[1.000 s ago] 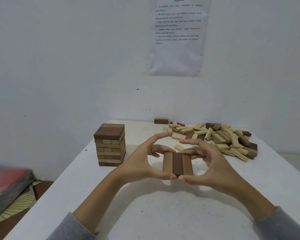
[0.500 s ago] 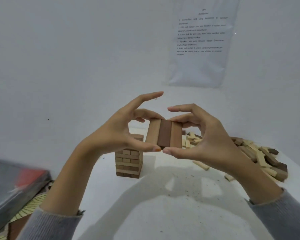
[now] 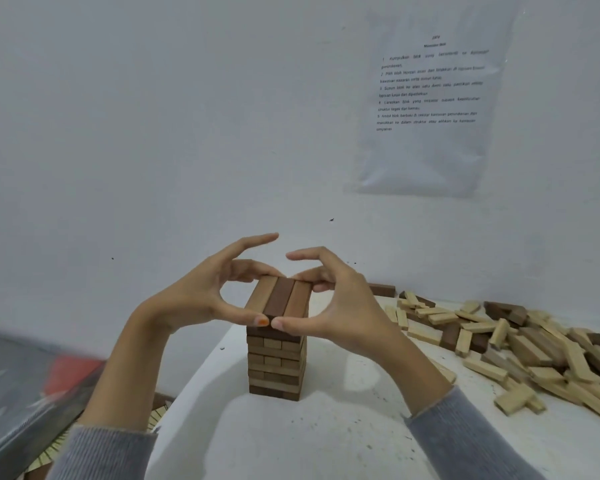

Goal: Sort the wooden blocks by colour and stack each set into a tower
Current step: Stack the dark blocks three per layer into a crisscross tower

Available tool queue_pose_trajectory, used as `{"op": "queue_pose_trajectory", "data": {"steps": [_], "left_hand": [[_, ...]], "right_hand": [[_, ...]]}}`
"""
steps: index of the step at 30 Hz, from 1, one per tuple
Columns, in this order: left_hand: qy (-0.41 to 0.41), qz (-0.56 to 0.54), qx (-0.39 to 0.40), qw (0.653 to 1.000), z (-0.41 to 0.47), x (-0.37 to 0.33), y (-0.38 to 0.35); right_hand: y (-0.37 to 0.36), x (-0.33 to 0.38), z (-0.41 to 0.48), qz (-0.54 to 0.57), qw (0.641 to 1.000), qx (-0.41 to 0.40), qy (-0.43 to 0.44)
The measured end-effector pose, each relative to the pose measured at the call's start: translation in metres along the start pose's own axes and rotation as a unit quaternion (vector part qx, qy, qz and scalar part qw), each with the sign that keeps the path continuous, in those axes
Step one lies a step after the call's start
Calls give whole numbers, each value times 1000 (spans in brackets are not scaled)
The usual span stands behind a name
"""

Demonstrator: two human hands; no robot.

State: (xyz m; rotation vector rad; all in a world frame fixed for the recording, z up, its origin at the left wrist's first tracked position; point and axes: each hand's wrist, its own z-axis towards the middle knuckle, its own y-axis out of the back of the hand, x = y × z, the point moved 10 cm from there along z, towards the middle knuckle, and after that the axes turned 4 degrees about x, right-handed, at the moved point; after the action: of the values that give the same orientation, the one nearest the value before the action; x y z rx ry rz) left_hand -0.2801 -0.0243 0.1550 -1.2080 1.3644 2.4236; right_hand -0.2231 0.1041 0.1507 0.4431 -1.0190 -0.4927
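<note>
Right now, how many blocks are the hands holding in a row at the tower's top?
3, side by side: the left block, medium brown; the middle block, dark brown; the right block, medium brown. None seems hidden.

At two o'clock a printed sheet (image 3: 426,109) hangs on the wall (image 3: 153,133), with a small blurred heading above five numbered lines of Malay or Indonesian. The parts that can be read are "1 Kumpulkan blok yang", "2 Pilih blok lapisan asas dan letakkan di", "3 Susun blok ke atas satu demi satu", "4 Laraskan blok yang" and "5 Ambil blok berbaki di sekitar kawasan". The remaining words are too blurred to make out.
</note>
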Motion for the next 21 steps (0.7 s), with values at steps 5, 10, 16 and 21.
{"op": "queue_pose_trajectory", "data": {"steps": [5,10,16,21], "left_hand": [[22,-20,11,999,2,19,-6],[36,-39,18,998,3,31,-10],[41,-55,17,997,3,37,-12],[40,-67,16,997,4,40,-14]], "right_hand": [[-11,-16,4,2,1000,11,-20],[-15,-27,5,1,1000,8,-29],[-19,-34,7,-1,999,16,-38],[-20,-37,7,-3,999,19,-44]]}}
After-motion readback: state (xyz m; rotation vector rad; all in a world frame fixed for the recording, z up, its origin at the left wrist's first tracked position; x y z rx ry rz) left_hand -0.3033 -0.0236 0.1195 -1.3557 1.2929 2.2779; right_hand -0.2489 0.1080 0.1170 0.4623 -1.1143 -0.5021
